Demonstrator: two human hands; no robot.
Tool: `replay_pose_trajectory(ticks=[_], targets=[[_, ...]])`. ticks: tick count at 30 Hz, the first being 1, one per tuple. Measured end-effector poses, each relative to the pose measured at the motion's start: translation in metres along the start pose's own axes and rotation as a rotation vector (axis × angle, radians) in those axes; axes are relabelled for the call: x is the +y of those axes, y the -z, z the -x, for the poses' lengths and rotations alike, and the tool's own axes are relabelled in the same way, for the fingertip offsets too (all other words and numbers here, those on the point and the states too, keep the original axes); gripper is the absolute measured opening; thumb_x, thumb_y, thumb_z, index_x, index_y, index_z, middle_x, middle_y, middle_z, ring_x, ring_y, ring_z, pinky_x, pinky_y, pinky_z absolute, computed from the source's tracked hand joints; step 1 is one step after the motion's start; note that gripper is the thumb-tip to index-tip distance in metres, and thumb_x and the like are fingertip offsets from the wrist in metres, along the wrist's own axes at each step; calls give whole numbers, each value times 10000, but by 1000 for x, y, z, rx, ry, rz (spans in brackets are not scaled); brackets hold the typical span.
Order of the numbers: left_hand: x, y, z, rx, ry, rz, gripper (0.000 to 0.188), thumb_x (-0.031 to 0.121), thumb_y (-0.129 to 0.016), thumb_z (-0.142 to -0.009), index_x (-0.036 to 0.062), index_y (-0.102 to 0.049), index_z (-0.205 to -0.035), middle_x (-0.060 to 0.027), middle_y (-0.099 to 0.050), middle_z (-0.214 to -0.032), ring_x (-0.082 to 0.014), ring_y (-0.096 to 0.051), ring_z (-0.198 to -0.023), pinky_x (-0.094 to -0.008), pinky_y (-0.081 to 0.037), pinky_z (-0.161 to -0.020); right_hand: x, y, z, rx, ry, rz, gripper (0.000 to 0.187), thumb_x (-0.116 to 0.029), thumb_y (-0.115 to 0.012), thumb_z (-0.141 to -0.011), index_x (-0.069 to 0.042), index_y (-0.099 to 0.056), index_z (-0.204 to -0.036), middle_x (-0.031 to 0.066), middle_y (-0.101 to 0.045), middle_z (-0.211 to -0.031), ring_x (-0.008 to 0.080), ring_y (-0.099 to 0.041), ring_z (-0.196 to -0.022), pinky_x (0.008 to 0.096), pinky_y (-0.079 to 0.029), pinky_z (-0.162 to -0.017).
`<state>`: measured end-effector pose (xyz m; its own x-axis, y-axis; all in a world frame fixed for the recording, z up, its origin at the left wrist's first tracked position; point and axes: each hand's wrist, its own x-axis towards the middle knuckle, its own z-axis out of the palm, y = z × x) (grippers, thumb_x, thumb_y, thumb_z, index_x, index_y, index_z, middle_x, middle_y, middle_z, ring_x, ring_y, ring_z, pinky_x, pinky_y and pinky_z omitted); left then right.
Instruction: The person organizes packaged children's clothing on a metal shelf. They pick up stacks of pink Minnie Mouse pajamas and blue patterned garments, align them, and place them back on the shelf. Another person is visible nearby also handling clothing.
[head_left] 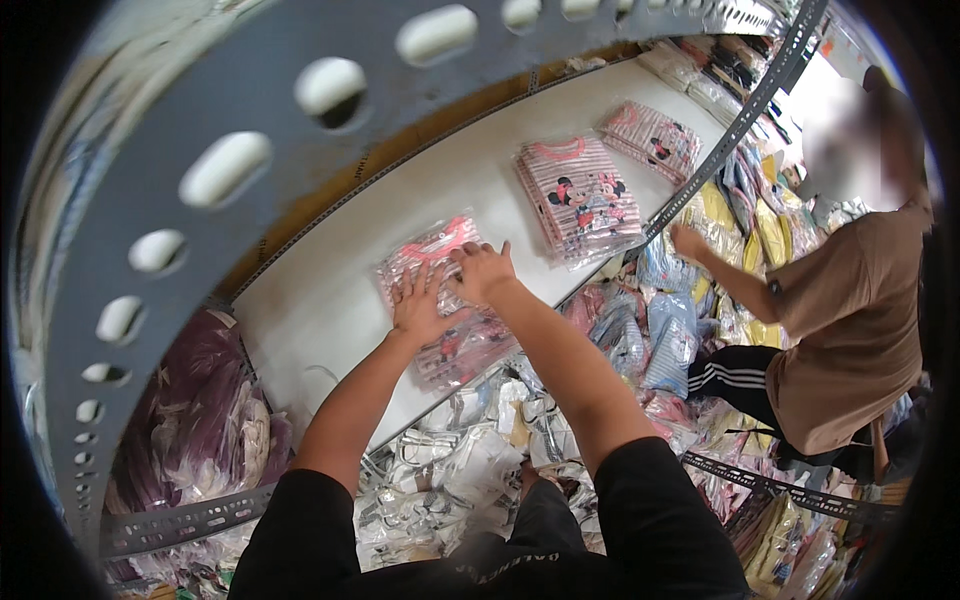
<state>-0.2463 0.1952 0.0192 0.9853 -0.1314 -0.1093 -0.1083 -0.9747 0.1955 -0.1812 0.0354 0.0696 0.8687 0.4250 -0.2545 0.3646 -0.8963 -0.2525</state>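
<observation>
Both my hands lie on a stack of plastic-wrapped, pink-and-white striped shirts (462,352) on a white shelf board (300,290). My left hand (420,305) is flat on the wrapping with its fingers spread. Beside it, my right hand (484,272) rests on the stack's upper right part, fingers apart. A pink collar shows through the plastic above my fingers. Farther right on the board sits a taller stack of similar bagged striped shirts (580,200) with cartoon mouse figures. Behind it is another bagged striped stack (655,140).
A grey perforated metal rail (270,110) arches across the top and left. Another person (850,310) in a brown shirt stands at right, among bagged clothes (670,340). White bagged garments (450,470) heap below the board; purple bagged ones (200,400) lie at left.
</observation>
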Motion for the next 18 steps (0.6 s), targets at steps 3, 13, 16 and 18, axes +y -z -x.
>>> replay_pose_trajectory(ticks=[3,13,16,18], targets=[[6,9,0,-35,-2,-33,1081,727,-618,-728,120,-207,-1523,-168,-137,-1582,-457,-88,-1440,-632,-131,-1122,-25,24,-22,60,-58,287,602,-451,-485,-870,-207,-447,-1419,80,-387,-1497,329,-316,-1396,642,-209,-1107],[1,-7,9,-7,36,-16,1120,742,-598,-730,111,-144,-1536,-167,-65,-1596,-468,-55,-1441,-655,-121,-1111,-6,-50,-31,308,138,-11,549,-426,-458,-901,-194,-478,-1398,111,-374,-1503,311,-292,-1414,601,-226,-1117],[13,17,8,-135,94,-65,1115,741,-594,-734,127,-129,-1540,-165,-50,-1600,-469,-67,-1440,-658,-162,-1103,-6,-46,-21,300,74,96,521,-411,-482,-897,-180,-509,-1363,129,-424,-1464,299,-330,-1395,590,-236,-1113],[22,34,7,-280,156,-75,1118,744,-588,-734,134,-114,-1542,-165,-45,-1601,-476,-66,-1439,-658,-192,-1096,-9,-51,-10,386,58,102,547,-429,-491,-893,-177,-489,-1379,136,-386,-1486,320,-305,-1404,593,-222,-1117]])
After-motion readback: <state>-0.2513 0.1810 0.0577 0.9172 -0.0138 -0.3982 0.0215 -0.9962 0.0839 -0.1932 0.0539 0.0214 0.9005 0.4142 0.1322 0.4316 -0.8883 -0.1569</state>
